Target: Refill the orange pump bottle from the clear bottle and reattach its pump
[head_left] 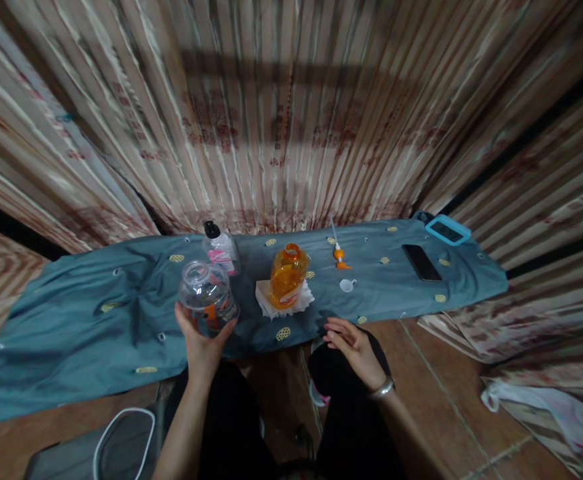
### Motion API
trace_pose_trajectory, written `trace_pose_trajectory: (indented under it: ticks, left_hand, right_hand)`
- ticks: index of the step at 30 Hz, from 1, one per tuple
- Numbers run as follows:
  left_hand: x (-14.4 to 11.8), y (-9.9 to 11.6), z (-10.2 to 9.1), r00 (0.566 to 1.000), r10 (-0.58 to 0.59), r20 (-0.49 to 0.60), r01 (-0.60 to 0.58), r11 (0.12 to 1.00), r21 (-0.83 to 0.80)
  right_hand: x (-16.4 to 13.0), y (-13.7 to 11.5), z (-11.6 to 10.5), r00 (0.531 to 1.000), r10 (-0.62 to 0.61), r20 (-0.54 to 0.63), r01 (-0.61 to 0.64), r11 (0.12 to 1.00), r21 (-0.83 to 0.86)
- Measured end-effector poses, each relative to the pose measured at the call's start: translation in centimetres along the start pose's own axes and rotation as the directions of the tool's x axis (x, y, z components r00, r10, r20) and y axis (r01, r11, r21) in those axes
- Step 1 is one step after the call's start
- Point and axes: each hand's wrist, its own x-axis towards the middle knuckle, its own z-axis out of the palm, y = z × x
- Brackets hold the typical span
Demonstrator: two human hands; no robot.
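My left hand point(204, 343) is wrapped round the lower part of a clear plastic jar point(205, 293) with a wide, uncapped mouth. Just behind the jar stands a clear pump bottle point(221, 252) with a black top and a pink label. An orange see-through bottle point(288, 280), its neck uncapped, stands on folded white tissue point(266, 293) to the right. Over my right knee hovers my right hand point(354, 347), fingers loosely bent and apart, holding nothing. Further back lie an orange pump head point(340, 259) with its tube and a small white lid point(346, 286).
A blue-green cloth point(121, 313) covers the low table. Towards its right end lie a black phone point(421, 263) and a blue-framed device point(447, 231). Striped curtains point(281, 120) hang close behind. A grey box with a white handle point(124, 440) sits at lower left.
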Motion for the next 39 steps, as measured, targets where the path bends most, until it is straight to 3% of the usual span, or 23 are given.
trace_pose_trajectory:
  ticks: [4, 6, 8, 11, 14, 17, 20, 23, 25, 30, 33, 35, 39]
  left_hand:
    - [-5.0, 0.9, -2.3, 1.0, -0.005, -0.028, 0.007, 0.998, 0.055]
    - [-7.2, 1.4, -2.8, 0.999, -0.037, 0.009, 0.037, 0.999, 0.036]
    - [-8.3, 2.0, -2.3, 0.992, -0.086, 0.093, 0.086, 0.996, 0.002]
    - [-7.4, 3.0, 0.6, 0.978, -0.021, 0.206, 0.04, 0.995, -0.091]
    - [-4.2, 3.9, 4.9, 0.961, 0.057, 0.27, -0.014, 0.987, -0.158]
    - [-1.3, 4.4, 8.6, 0.941, 0.063, 0.332, -0.009, 0.987, -0.161]
    - [0.0, 3.8, 10.6, 0.93, 0.087, 0.357, -0.034, 0.988, -0.154]
    - [-0.1, 2.7, 11.2, 0.932, 0.07, 0.355, -0.021, 0.99, -0.14]
    - [-0.2, 2.1, 11.5, 0.93, 0.056, 0.363, -0.003, 0.99, -0.143]
    - [-0.1, 1.7, 12.5, 0.918, 0.095, 0.386, -0.026, 0.983, -0.182]
    - [-0.2, 1.8, 13.2, 0.918, 0.102, 0.384, -0.035, 0.984, -0.177]
    - [-0.3, 1.7, 13.5, 0.917, 0.114, 0.381, -0.052, 0.984, -0.17]
    - [-0.3, 1.5, 13.7, 0.915, 0.159, 0.371, -0.105, 0.981, -0.162]
  right_hand:
    - [2.0, -0.4, -1.0, 0.995, -0.098, -0.017, 0.097, 0.993, -0.062]
    - [4.7, -1.5, -1.9, 0.983, -0.167, -0.071, 0.147, 0.962, -0.231]
    - [8.6, -3.2, -2.7, 0.962, -0.215, -0.167, 0.102, 0.854, -0.51]
    - [15.0, -5.8, -3.0, 0.94, -0.218, -0.262, 0.003, 0.773, -0.634]
    - [20.0, -7.3, -2.4, 0.93, -0.182, -0.318, -0.094, 0.721, -0.686]
    - [22.5, -7.6, -1.6, 0.942, -0.137, -0.307, -0.129, 0.697, -0.706]
    - [22.9, -7.9, -1.3, 0.952, -0.122, -0.279, -0.111, 0.715, -0.691]
    - [21.0, -8.7, -1.8, 0.964, -0.126, -0.235, -0.054, 0.771, -0.635]
    - [18.0, -9.6, -2.6, 0.973, -0.141, -0.184, 0.009, 0.816, -0.577]
    - [6.1, -12.3, -6.3, 0.974, -0.216, 0.073, 0.227, 0.936, -0.268]
    - [-0.6, -14.1, -8.5, 0.968, -0.217, 0.128, 0.25, 0.89, -0.381]
    - [-3.5, -15.2, -9.4, 0.965, -0.219, 0.141, 0.26, 0.847, -0.463]
    - [-4.9, -17.3, -10.2, 0.966, -0.203, 0.161, 0.259, 0.784, -0.565]
